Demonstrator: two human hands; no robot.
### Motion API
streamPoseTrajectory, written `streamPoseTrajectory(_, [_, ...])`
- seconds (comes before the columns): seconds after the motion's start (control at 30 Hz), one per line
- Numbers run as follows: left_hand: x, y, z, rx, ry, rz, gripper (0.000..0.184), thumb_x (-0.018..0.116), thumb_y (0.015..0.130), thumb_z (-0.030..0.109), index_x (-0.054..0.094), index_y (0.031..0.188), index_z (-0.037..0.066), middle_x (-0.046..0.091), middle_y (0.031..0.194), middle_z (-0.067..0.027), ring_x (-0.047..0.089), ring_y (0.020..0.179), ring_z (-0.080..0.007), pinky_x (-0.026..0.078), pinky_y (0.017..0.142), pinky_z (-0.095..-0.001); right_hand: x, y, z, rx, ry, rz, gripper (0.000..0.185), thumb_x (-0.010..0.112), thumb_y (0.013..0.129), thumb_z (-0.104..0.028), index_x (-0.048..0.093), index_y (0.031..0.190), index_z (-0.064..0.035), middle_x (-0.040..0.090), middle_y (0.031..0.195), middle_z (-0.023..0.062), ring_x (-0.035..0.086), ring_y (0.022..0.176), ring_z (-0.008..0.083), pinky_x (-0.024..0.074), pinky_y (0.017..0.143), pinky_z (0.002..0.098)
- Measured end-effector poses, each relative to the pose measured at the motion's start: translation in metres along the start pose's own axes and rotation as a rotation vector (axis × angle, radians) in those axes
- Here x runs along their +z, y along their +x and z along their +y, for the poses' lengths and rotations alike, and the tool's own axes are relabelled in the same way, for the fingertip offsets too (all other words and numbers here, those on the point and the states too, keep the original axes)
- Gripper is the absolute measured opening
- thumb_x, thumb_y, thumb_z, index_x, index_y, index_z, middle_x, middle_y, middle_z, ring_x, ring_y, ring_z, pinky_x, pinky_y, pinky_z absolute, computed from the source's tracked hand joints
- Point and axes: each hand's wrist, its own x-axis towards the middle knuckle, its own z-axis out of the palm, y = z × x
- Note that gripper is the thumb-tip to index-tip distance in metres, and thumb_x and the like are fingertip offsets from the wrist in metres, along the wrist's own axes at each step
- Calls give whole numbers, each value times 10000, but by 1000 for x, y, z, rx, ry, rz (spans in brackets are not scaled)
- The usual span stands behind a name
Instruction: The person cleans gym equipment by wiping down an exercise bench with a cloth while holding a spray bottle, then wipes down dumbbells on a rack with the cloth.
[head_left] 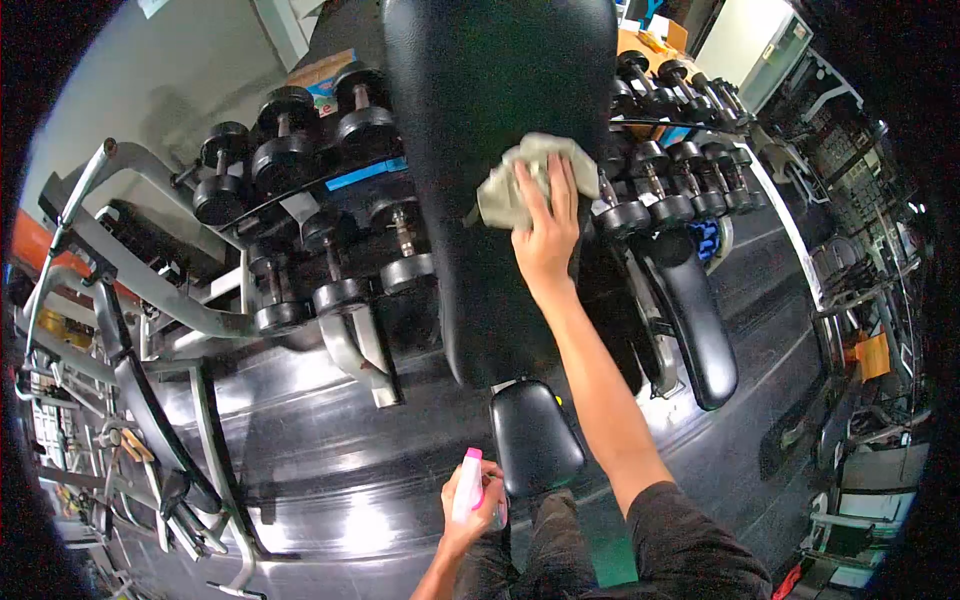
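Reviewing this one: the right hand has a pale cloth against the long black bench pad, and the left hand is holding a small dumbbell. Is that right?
Not quite. The head view shows the left hand holding a pink-and-white bottle, not a dumbbell. The right hand does have a pale cloth against the long black bench pad.

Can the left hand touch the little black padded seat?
Probably yes: the left hand looks close beside the seat, with nothing visible between them. But it's holding a white plastic bottle with a pink top, which could get in the way.
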Motion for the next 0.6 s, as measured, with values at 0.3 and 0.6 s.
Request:
streamPoseTrajectory(0.3, [-13, 0, -1, 1, -62, 89, 110, 626, 822, 4, 592, 926, -6, 567, 667, -20, 558, 553, -86, 474, 522, -253, -12, -165, 16, 152, 86, -284, 582, 609, 666, 105, 627, 1214, -92, 469, 1345, 240, 400, 1292, 432, 398, 1030, 462])
streamPoseTrajectory(0.6, [-7, 0, 27, 158, 2, 96, 106, 589, 810, -23, 591, 915, -9, 601, 640, -37, 595, 572, -102, 467, 554, -241, -51, -172, -8, 508, 383, -310, 494, 603, 784, 17, 554, 1273, -32, 529, 1309, 207, 491, 1246, 335, 412, 1020, 394])
